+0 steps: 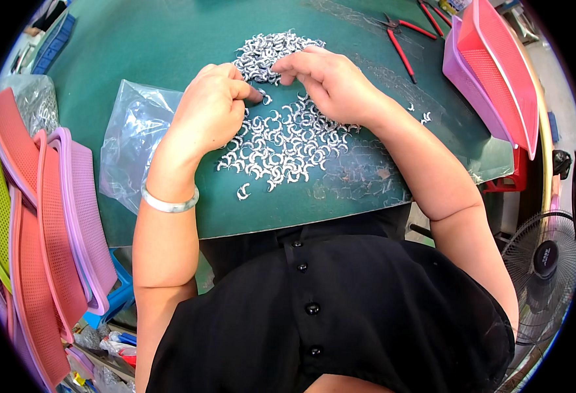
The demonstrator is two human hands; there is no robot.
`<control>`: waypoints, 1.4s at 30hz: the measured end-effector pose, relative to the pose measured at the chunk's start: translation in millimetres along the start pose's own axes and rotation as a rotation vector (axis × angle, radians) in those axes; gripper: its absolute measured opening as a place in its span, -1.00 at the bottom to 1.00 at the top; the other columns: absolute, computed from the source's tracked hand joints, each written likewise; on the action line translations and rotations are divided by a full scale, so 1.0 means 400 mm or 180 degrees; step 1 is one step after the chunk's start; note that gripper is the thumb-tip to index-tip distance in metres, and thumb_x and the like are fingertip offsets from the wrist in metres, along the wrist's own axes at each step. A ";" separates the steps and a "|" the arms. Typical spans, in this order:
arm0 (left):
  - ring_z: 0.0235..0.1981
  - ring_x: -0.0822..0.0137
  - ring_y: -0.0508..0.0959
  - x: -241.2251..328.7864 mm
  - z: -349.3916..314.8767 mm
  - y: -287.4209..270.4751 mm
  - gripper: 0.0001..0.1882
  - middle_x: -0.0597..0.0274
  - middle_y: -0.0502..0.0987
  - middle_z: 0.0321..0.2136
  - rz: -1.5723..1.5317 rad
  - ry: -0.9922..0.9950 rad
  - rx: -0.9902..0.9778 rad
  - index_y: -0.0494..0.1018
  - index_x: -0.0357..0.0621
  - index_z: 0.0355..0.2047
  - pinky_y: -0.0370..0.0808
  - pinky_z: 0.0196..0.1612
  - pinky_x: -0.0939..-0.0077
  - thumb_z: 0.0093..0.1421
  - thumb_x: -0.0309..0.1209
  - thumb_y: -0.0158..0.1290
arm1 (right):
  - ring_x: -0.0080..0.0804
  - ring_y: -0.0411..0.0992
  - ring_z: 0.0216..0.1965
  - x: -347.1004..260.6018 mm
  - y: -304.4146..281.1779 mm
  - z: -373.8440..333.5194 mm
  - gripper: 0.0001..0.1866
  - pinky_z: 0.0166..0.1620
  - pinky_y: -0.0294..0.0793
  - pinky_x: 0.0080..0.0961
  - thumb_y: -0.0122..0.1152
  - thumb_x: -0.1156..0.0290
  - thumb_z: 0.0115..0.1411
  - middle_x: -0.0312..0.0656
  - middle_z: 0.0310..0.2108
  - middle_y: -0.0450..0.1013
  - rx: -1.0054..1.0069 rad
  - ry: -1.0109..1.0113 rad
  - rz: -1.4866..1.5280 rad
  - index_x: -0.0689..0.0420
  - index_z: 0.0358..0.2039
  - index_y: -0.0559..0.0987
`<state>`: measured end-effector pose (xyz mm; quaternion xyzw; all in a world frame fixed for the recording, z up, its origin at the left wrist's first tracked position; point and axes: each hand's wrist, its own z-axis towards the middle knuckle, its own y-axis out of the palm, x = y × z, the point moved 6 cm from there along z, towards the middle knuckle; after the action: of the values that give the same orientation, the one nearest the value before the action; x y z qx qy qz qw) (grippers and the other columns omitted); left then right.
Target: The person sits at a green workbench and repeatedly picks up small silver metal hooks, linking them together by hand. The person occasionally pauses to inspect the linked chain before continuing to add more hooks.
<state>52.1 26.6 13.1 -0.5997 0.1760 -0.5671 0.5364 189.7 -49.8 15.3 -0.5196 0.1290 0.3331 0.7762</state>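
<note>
Here's the wide green table point(150, 39), stacked baskets point(91, 216) crowding its left side, pink and purple tubs point(501, 72) at its far right. A clear bag point(131, 144) lies flat beside the left forearm. Centre table, loose silvery crescents point(291, 144) spread out below both hands! Left hand point(213, 105), curled, index finger reaching down by a crescent; can't tell whether it's pinching one. Right hand point(330, 78), loosely bent, fingertips at the edge of the heap point(262, 52) of crescents; its grip is hidden too. Red-handled pliers point(400, 56) lie off to the right.
</note>
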 end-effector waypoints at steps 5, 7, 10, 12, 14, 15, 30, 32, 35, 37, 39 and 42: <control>-0.29 0.14 0.44 -0.001 0.001 -0.003 -0.70 0.13 0.45 -0.47 -0.0002 0.0125 0.0035 0.61 -0.20 -0.44 0.38 -0.16 0.38 -0.11 -0.67 -0.08 | -0.13 0.44 -0.24 0.001 -0.001 0.000 -0.65 -0.12 0.42 -0.29 -0.06 0.68 0.02 -0.14 -0.37 0.52 0.0030 -0.0044 0.0003 0.19 -0.17 0.51; -0.28 0.15 0.44 -0.011 0.000 -0.010 -0.71 0.14 0.45 -0.46 -0.0022 -0.0002 -0.0016 0.61 -0.21 -0.46 0.38 -0.16 0.37 -0.11 -0.67 -0.09 | -0.13 0.44 -0.24 -0.001 -0.001 0.000 -0.65 -0.12 0.42 -0.29 -0.06 0.68 0.01 -0.14 -0.37 0.53 0.0023 -0.0058 0.0034 0.19 -0.16 0.51; -0.28 0.11 0.45 -0.020 0.000 -0.021 -0.71 0.11 0.48 -0.45 0.0020 -0.0169 0.0047 0.61 -0.19 -0.45 0.40 -0.14 0.33 -0.08 -0.66 -0.11 | -0.19 0.45 -0.24 -0.005 0.002 -0.002 -0.61 -0.12 0.43 -0.34 -0.08 0.72 0.03 -0.16 -0.36 0.52 -0.0041 -0.0127 -0.0032 0.17 -0.13 0.50; -0.27 0.08 0.45 -0.018 0.001 -0.026 -0.69 0.10 0.49 -0.44 0.0009 -0.0198 0.0133 0.61 -0.18 -0.42 0.40 -0.12 0.31 -0.07 -0.66 -0.12 | -0.22 0.45 -0.22 -0.008 0.007 -0.002 -0.60 -0.11 0.43 -0.35 -0.09 0.74 0.04 -0.17 -0.34 0.52 -0.0134 -0.0159 -0.0033 0.17 -0.11 0.50; -0.25 0.08 0.44 -0.008 0.003 -0.027 -0.65 0.09 0.48 -0.44 -0.0066 -0.0154 0.0217 0.61 -0.18 -0.37 0.40 -0.11 0.31 -0.06 -0.67 -0.14 | -0.21 0.44 -0.20 -0.013 0.014 -0.001 -0.60 -0.09 0.43 -0.35 -0.09 0.73 0.04 -0.17 -0.31 0.52 -0.0260 -0.0158 0.0047 0.18 -0.10 0.50; -0.25 0.10 0.43 -0.007 0.002 -0.022 -0.64 0.10 0.47 -0.44 -0.0081 -0.0145 0.0182 0.60 -0.18 -0.35 0.39 -0.11 0.33 -0.07 -0.68 -0.14 | -0.21 0.43 -0.19 -0.018 0.018 -0.001 -0.60 -0.08 0.42 -0.35 -0.09 0.73 0.05 -0.17 -0.29 0.52 -0.0305 -0.0163 0.0060 0.18 -0.10 0.49; -0.25 0.12 0.43 -0.044 -0.002 -0.033 -0.64 0.12 0.46 -0.44 0.0041 -0.0293 0.0177 0.59 -0.21 -0.42 0.37 -0.11 0.36 -0.10 -0.70 -0.19 | -0.20 0.41 -0.15 -0.016 0.028 -0.006 -0.61 -0.08 0.43 -0.34 -0.07 0.66 0.05 -0.18 -0.26 0.52 -0.0301 -0.0175 -0.0060 0.13 -0.10 0.52; -0.26 0.13 0.43 -0.047 -0.006 -0.036 -0.64 0.12 0.46 -0.45 0.0030 -0.0333 0.0083 0.60 -0.21 -0.41 0.37 -0.12 0.37 -0.10 -0.70 -0.18 | -0.19 0.40 -0.15 -0.022 0.033 -0.008 -0.61 -0.06 0.42 -0.34 -0.06 0.70 0.05 -0.16 -0.23 0.50 -0.0496 -0.0008 -0.0075 0.15 -0.10 0.50; -0.28 0.15 0.43 -0.035 -0.007 -0.023 -0.62 0.12 0.44 -0.47 -0.0225 -0.0376 -0.0403 0.60 -0.20 -0.38 0.37 -0.13 0.39 -0.10 -0.70 -0.17 | -0.20 0.40 -0.15 -0.030 0.038 -0.010 -0.60 -0.06 0.42 -0.36 -0.06 0.73 0.04 -0.17 -0.23 0.50 -0.0661 -0.0083 0.0054 0.15 -0.10 0.50; -0.29 0.16 0.42 -0.023 -0.015 -0.016 -0.61 0.13 0.43 -0.48 -0.0360 -0.0299 -0.0640 0.61 -0.19 -0.35 0.37 -0.14 0.40 -0.09 -0.70 -0.17 | -0.22 0.40 -0.16 -0.033 0.038 -0.012 -0.60 -0.07 0.42 -0.36 -0.07 0.73 0.04 -0.19 -0.25 0.50 -0.0698 -0.0203 0.0189 0.14 -0.11 0.50; -0.30 0.17 0.41 -0.015 -0.020 -0.013 -0.59 0.14 0.42 -0.48 -0.0397 -0.0087 -0.0674 0.60 -0.18 -0.31 0.37 -0.15 0.41 -0.09 -0.71 -0.17 | -0.24 0.40 -0.17 -0.032 0.034 -0.015 -0.59 -0.09 0.43 -0.37 -0.08 0.74 0.03 -0.21 -0.27 0.50 -0.0695 -0.0262 0.0292 0.14 -0.11 0.50; -0.31 0.18 0.40 -0.024 -0.006 -0.026 -0.57 0.14 0.40 -0.49 -0.0101 -0.0262 -0.0297 0.60 -0.16 -0.27 0.36 -0.16 0.40 -0.08 -0.71 -0.17 | -0.24 0.40 -0.19 -0.035 0.028 -0.014 -0.60 -0.09 0.43 -0.37 -0.07 0.74 0.03 -0.21 -0.27 0.50 -0.0496 -0.0423 0.0072 0.15 -0.11 0.50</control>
<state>43.1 37.2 16.6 -0.6496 0.1704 -0.5416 0.5056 172.9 -57.4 12.5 -0.5536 0.0568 0.3846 0.7365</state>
